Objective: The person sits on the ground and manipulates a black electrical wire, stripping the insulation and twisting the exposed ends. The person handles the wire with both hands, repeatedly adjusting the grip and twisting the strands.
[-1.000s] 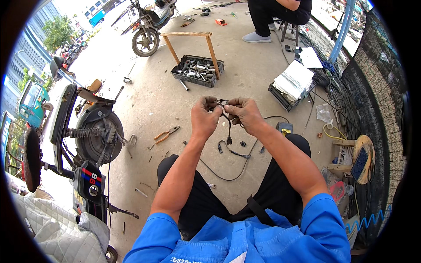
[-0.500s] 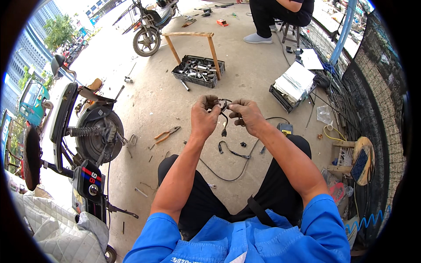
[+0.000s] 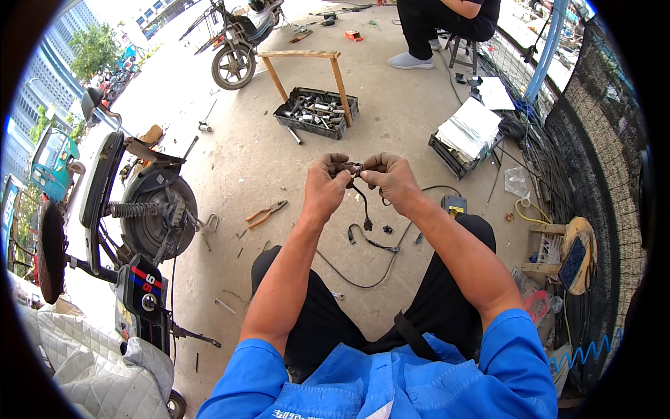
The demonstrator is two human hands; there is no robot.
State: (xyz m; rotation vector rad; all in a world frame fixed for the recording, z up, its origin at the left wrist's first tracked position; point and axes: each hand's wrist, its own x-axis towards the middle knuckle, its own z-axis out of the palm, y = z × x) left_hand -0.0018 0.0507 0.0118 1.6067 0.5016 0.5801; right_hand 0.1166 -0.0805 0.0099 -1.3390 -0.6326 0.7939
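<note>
My left hand and my right hand meet in front of me, fingertips pinched on a thin black cable. The small part between my fingers is too hidden to make out. A dark plug dangles from the cable. Below, on the concrete, lie a loose cable with connectors, a small black piece and a grey-and-yellow device beside my right knee. Orange-handled pliers rest on the ground to the left.
A scooter stands close on the left, another farther ahead. A crate of metal parts sits inside a wooden frame. A co-worker sits on a stool. At right are papers on a crate and a wooden seat.
Both hands stay at the cable; the right fingers have shifted and closed in toward the left ones over the last half second. The dangling plug has swung and sits slightly lower than half a second ago.
</note>
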